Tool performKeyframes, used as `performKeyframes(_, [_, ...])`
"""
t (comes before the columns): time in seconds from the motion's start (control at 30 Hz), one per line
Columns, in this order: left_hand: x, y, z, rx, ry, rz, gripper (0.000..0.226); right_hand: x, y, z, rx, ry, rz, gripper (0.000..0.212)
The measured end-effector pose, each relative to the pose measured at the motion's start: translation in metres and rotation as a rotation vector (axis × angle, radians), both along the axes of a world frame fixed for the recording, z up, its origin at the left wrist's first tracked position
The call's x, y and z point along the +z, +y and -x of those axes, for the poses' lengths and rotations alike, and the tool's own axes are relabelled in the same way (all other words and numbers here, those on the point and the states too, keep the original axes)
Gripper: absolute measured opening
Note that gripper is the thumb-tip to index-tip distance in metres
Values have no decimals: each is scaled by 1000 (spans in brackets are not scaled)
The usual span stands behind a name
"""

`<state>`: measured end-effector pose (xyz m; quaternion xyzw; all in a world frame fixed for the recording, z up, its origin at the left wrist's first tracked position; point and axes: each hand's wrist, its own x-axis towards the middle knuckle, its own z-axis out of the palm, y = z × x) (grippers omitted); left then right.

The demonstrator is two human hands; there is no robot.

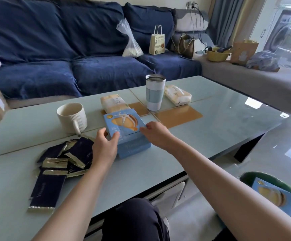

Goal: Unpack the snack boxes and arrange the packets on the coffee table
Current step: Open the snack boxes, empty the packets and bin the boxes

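Gripping blue box [126,131], both hands.

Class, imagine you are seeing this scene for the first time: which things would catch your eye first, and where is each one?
The light blue snack box at the table's centre draws the eye, gripped by the left hand and pinched at its edge by the right hand. Dark navy packets with gold ends lie scattered to its left. A white mug stands behind them.

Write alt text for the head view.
Both hands work at a light blue snack box on the coffee table: left hand grips its near-left corner, right hand pinches its right edge. Dark navy packets lie left, beside a white mug.
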<state>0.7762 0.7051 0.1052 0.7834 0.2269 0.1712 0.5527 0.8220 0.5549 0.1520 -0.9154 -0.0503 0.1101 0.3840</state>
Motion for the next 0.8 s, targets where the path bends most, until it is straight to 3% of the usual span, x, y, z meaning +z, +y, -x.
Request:
performKeyframes(0.23, [-8,0,-3,-1,-112,12,20,-13,-2,-4,-28,-80,-64,29])
performKeyframes(0.4, [-1,-16,-4,50,-266,211,38,-12,-13,3,-90,-125,-272,36])
performKeyframes(0.57, [16,-39,-4,49,-408,404,31,-8,-32,5,-175,-177,-392,30])
performKeyframes(0.7, [26,-67,-6,-25,-414,452,30,2,-55,8,-218,-257,-273,39])
performKeyframes(0.8, [27,-92,-10,-82,-386,508,29,0,-76,7,-252,-225,-345,37])
